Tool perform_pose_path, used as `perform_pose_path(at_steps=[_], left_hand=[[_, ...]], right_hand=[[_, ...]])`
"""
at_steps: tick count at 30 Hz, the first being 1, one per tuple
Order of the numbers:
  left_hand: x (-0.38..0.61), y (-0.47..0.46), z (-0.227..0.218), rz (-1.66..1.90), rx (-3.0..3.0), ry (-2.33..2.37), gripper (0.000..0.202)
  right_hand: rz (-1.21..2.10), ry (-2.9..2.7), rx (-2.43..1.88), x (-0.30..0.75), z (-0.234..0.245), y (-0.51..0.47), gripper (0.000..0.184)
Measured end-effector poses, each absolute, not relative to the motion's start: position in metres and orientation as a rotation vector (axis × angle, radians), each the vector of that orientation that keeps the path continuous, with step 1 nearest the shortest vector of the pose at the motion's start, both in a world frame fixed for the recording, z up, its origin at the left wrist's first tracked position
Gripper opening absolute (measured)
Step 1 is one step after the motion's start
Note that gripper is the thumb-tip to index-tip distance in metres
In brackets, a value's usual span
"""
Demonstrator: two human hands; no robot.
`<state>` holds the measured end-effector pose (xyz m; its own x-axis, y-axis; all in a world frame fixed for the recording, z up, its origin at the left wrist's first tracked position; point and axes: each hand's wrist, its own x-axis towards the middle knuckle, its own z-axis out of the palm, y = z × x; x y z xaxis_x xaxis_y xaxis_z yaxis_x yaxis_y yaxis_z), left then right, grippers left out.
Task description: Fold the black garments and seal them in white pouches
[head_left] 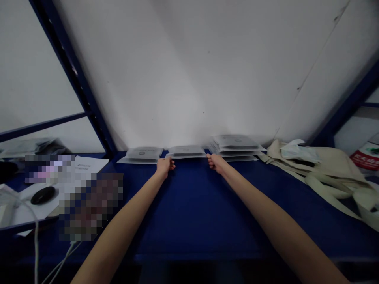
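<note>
Against the back of the blue shelf [189, 209], a flat white packet [186, 152] lies crosswise, equally near both hands. Its ends touch the left hand [164, 165] and right hand [216, 163], held apart; any grip is unclear.

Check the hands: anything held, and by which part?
Both hands appear to pinch one flat white packet by its near edge: left hand at the left corner, right hand at the right.

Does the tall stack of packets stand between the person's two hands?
No, the tall stack of packets stands beyond the right hand, and one flat packet lies between that hand and the left hand.
</note>
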<state>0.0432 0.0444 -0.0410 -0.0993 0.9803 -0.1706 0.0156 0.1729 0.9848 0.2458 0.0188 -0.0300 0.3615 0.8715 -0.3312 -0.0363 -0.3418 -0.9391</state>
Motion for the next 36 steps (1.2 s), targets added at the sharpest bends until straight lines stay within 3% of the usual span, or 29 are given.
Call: perform_pose_path(at_steps=[3, 7, 11, 16, 22, 29, 32, 36], left_hand=[[0.033, 0.046, -0.045, 1.122, 1.13, 1.417, 0.013], [0.028, 0.044, -0.047, 1.109, 1.276, 1.501, 0.013], [0.029, 0.036, -0.044, 1.101, 1.737, 1.721, 0.029], [0.031, 0.027, -0.042, 0.83, 2.166, 1.891, 0.024], [0.03, 0.025, -0.038, 0.685, 2.333, 1.953, 0.034], [0.03, 0.029, -0.038, 0.586, 2.461, 1.997, 0.032], [0.03, 0.032, -0.04, 0.573, 2.493, 2.047, 0.031], [0.03, 0.035, -0.043, 0.587, 2.528, 2.074, 0.031]], right_hand=[[1.13, -0.758, -1.632, 0.246, -0.03, 0.018, 0.035], [1.09, -0.771, -1.62, 0.245, -0.03, 0.017, 0.017], [1.107, -0.813, -1.602, 0.243, -0.027, 0.014, 0.022], [1.235, -0.915, -1.597, 0.239, -0.021, 0.008, 0.021], [1.315, -1.02, -1.514, 0.239, -0.018, 0.005, 0.018], [1.243, -1.29, -1.534, 0.225, -0.021, 0.005, 0.014], [0.86, -1.565, -1.533, 0.21, -0.026, 0.001, 0.019], [-0.084, -2.199, -1.394, 0.197, -0.036, -0.003, 0.028]])
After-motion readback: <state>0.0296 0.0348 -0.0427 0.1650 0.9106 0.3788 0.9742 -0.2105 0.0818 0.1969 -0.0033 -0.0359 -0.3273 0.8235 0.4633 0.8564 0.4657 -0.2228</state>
